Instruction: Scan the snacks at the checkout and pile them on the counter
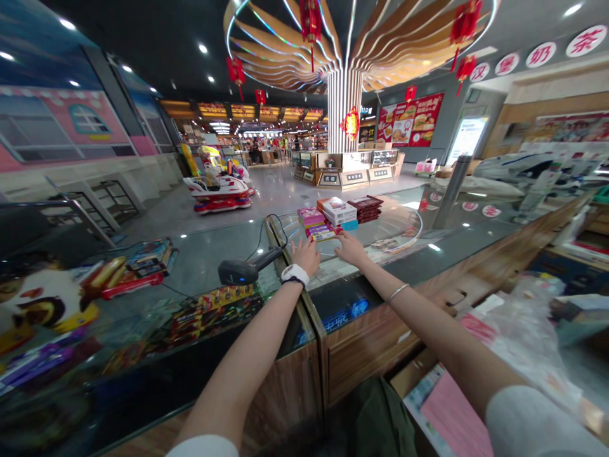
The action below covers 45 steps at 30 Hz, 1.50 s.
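On the glass counter (380, 252) lies a purple and yellow packet (324, 232) in front of a small pile of goods. My left hand (305, 256), wearing a white watch, is at the packet's left end with its fingers spread. At the right end, the fingertips of my right hand (351, 248) touch the packet's edge, thumb apart from the fingers. Behind it are pink packs (311, 217), a stack of white boxes (339, 212), a blue box (351, 225) and dark red-brown packets (367, 208). A black barcode scanner (242, 270) rests left of my left hand.
Packaged snacks (147, 260) and a penguin-like figure (42, 295) stand on the left. A metal post (451, 190) rises from the counter at right. Below it, plastic bags (528, 317) and an open drawer with pink paper (457, 412) are near my right arm.
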### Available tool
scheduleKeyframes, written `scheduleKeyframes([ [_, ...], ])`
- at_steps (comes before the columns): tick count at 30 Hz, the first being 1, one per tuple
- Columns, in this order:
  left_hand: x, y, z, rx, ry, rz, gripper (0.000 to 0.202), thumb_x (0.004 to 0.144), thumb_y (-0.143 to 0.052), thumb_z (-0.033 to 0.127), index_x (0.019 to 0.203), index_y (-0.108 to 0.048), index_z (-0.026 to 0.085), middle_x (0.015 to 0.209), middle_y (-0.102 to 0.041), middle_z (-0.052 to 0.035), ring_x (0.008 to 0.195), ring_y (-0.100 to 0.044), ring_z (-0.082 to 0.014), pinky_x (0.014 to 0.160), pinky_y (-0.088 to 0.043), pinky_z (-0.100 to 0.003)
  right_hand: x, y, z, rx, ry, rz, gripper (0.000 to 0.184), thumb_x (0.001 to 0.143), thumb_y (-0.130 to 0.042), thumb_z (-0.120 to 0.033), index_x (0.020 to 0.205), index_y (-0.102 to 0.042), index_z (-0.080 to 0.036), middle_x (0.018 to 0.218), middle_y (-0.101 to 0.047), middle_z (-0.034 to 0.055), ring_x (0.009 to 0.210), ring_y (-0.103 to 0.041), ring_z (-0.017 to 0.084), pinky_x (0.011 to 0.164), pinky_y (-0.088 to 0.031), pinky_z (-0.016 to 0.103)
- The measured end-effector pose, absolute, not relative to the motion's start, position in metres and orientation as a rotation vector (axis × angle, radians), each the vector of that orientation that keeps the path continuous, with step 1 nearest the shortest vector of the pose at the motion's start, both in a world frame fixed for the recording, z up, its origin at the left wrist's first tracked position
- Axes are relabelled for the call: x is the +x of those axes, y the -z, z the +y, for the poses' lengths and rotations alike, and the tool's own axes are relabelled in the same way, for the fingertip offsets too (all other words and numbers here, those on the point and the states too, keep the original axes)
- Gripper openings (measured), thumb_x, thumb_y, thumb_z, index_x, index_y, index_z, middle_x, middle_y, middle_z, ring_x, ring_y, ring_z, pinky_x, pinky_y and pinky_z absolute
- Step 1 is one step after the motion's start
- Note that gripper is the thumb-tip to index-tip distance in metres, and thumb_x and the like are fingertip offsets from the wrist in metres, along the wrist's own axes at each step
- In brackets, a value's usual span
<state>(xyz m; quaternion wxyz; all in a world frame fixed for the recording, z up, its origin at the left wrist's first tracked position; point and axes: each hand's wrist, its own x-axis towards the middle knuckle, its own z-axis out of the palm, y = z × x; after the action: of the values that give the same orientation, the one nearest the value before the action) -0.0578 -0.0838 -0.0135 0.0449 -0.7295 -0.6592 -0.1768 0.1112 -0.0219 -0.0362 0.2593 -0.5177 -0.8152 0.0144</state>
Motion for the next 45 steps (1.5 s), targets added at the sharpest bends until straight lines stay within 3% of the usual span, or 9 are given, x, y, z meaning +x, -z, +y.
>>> scheduleKeyframes([
  [11,-0.056,0.011,-0.086,-2.239,0.497,-2.016,0.049,0.096,-0.043,0.027,0.143,-0.051,0.016,0.157,-0.042,-0.012,0.146,-0.036,-0.0359,0.124,-0.018,-0.058,0.112,0.037,-0.021,-1.333,-0.024,-2.208,0.052,0.083,-0.054,-0.016,0.135,-0.055,-0.012,0.145,-0.052,0.015,0.129,-0.053,0.028,0.111,-0.041,0.041],
  [32,-0.054,0.011,-0.089,-2.221,0.474,-1.956,0.053,0.095,-0.044,0.025,0.147,-0.045,0.018,0.161,-0.034,-0.0109,0.148,-0.032,-0.0328,0.124,-0.019,-0.057,0.113,0.044,-0.018,-1.27,0.094,-2.184,0.057,0.081,-0.055,-0.015,0.138,-0.053,-0.01,0.148,-0.05,0.0164,0.134,-0.05,0.027,0.113,-0.04,0.039],
  [39,-0.054,-0.006,-0.108,-2.242,0.504,-1.865,0.052,0.095,-0.046,0.027,0.147,-0.046,0.019,0.162,-0.033,-0.01,0.149,-0.03,-0.0321,0.124,-0.017,-0.058,0.11,0.032,-0.029,-1.116,0.021,-2.132,0.058,0.083,-0.055,-0.019,0.14,-0.051,-0.009,0.151,-0.049,0.0167,0.138,-0.046,0.028,0.117,-0.035,0.045],
  [45,-0.086,-0.032,-0.159,-2.203,0.621,-1.818,0.048,0.096,-0.048,0.029,0.143,-0.049,0.022,0.159,-0.04,-0.0085,0.147,-0.035,-0.0286,0.123,-0.021,-0.057,0.083,0.015,-0.058,-0.871,-0.052,-2.101,0.055,0.083,-0.056,-0.021,0.138,-0.054,-0.017,0.147,-0.054,0.014,0.137,-0.049,0.026,0.116,-0.037,0.049],
])
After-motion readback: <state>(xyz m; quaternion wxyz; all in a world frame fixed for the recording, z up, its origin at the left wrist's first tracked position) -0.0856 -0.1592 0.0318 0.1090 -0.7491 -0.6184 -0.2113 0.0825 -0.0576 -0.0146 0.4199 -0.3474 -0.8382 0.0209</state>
